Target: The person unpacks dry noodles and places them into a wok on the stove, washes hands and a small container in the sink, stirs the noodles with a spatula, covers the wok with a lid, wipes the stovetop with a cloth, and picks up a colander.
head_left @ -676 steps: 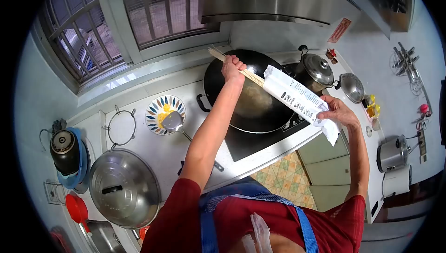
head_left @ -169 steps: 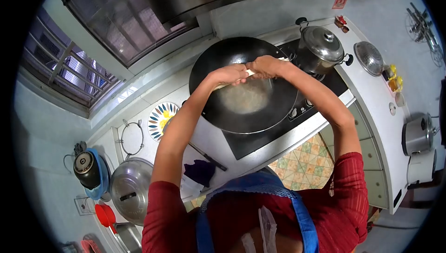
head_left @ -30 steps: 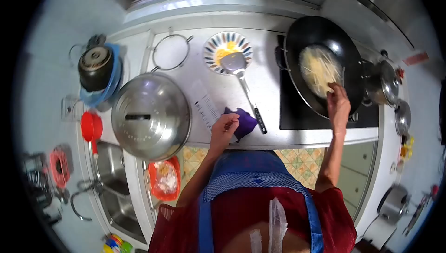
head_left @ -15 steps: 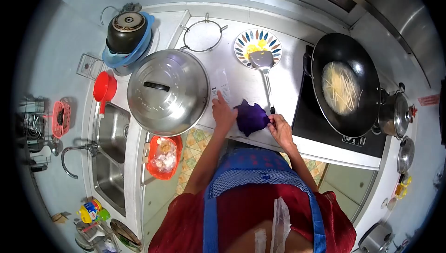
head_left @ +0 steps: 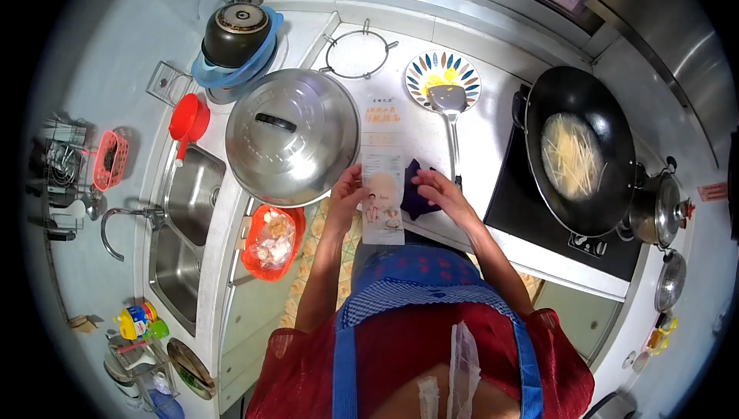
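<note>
Upright in front of the apron, the long printed noodle packet (head_left: 382,188) is gripped at its left edge by my left hand (head_left: 350,191). My right hand (head_left: 443,192) hovers at the packet's right side, over a purple cloth (head_left: 416,196), its fingers apart and nothing seen in them. Noodles (head_left: 571,156) lie in liquid in the black wok (head_left: 616,123) on the stove at the right. A metal spatula (head_left: 449,100) rests with its blade on the patterned plate (head_left: 471,73), which holds yellow food.
Left of the packet sits a large domed lid (head_left: 308,138). A wire ring (head_left: 357,54) lies behind it. The sink (head_left: 185,211), a red ladle (head_left: 188,116) and an orange basket (head_left: 272,243) are at the left. A lidded pot (head_left: 654,207) stands right of the wok.
My right hand left the wok and moved to the purple cloth beside the packet. My left hand took hold of the packet, which is now raised from the counter. The view has shifted toward the left.
</note>
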Action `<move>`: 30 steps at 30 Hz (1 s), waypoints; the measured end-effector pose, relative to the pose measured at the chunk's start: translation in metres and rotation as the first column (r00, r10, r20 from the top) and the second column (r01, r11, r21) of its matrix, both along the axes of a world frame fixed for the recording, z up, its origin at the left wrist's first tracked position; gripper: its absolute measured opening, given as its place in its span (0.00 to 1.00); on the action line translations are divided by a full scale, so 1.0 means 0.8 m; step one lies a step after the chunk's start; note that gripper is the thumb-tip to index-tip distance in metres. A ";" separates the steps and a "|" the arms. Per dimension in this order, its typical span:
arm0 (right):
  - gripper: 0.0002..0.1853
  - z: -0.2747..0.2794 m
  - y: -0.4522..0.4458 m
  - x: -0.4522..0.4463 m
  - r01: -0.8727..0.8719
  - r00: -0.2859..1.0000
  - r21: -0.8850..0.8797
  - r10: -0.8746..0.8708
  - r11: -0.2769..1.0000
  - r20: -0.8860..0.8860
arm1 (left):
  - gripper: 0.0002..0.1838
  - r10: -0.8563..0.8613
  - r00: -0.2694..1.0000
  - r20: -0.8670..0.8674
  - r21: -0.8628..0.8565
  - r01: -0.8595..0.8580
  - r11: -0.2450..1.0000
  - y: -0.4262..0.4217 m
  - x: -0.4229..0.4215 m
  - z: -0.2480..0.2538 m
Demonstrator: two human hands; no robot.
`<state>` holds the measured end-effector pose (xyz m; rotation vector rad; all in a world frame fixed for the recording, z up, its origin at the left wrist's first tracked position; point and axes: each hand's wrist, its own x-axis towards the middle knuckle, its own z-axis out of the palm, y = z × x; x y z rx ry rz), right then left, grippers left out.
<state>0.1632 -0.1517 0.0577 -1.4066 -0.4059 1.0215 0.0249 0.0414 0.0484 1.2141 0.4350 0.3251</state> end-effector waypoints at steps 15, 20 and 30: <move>0.14 -0.013 0.050 -0.006 -0.091 0.996 0.155 0.090 0.984 0.012 | 0.19 0.043 0.977 -0.210 -0.131 -0.071 0.989 -0.085 -0.065 0.009; 0.19 0.001 0.079 -0.049 -0.195 0.971 0.193 0.218 0.961 -0.103 | 0.16 0.208 0.956 -0.208 -0.170 -0.244 0.955 -0.076 -0.103 0.009; 0.15 0.015 0.157 -0.158 -0.356 0.928 0.041 0.348 0.934 0.134 | 0.14 0.214 0.970 -0.115 -0.120 -0.228 0.966 -0.001 -0.207 0.000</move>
